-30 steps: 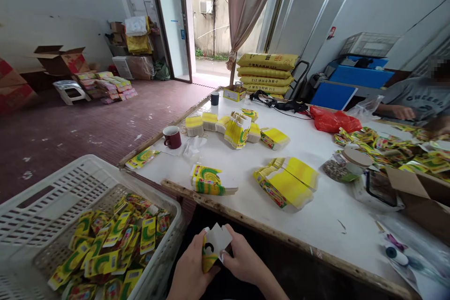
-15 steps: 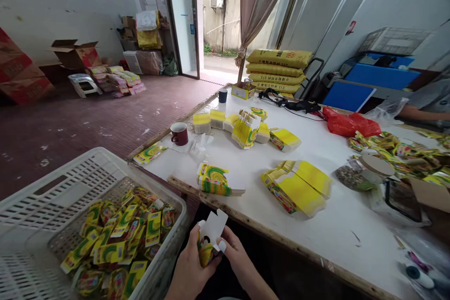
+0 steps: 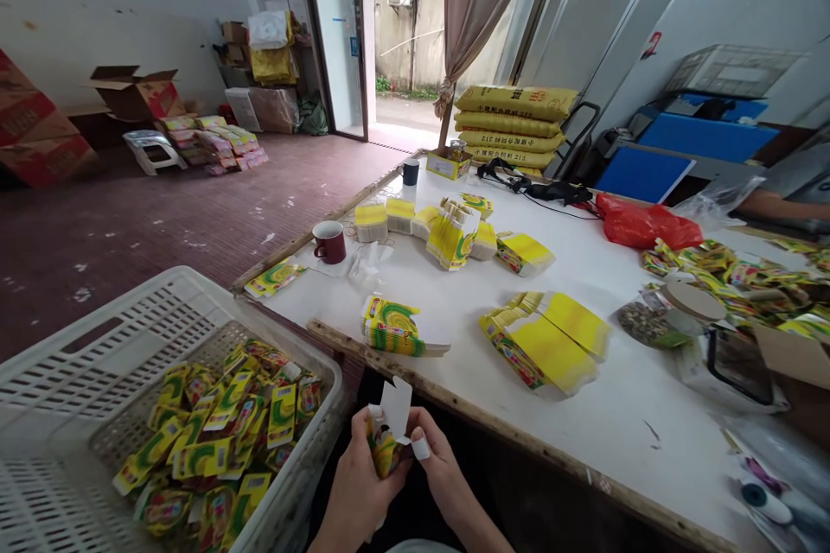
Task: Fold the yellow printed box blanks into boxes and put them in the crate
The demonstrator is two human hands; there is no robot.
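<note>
My left hand [image 3: 363,471] is closed around a small yellow printed carton [image 3: 387,451], held just below the table's front edge. The carton's white inner flap [image 3: 396,406] stands up, and something dark shows in its opening. My right hand [image 3: 437,454] grips the carton's right side, its fingers partly hidden behind it. White coverings show on a digit of each hand. On the table edge ahead lies a stack of flat yellow-green cartons [image 3: 392,327]. To the left, a white plastic basket [image 3: 185,289] holds many filled yellow packs [image 3: 217,441].
More flat carton stacks [image 3: 548,341] lie on the white table [image 3: 454,311], with a maroon mug [image 3: 329,242], a dark mug [image 3: 411,173], a lidded jar [image 3: 654,315] and a red plastic bag [image 3: 641,222]. A co-worker's arm [image 3: 784,206] shows at far right.
The carton has turned slightly between my hands, and its flap stands more upright. My right thumb has shifted a little away from the opening.
</note>
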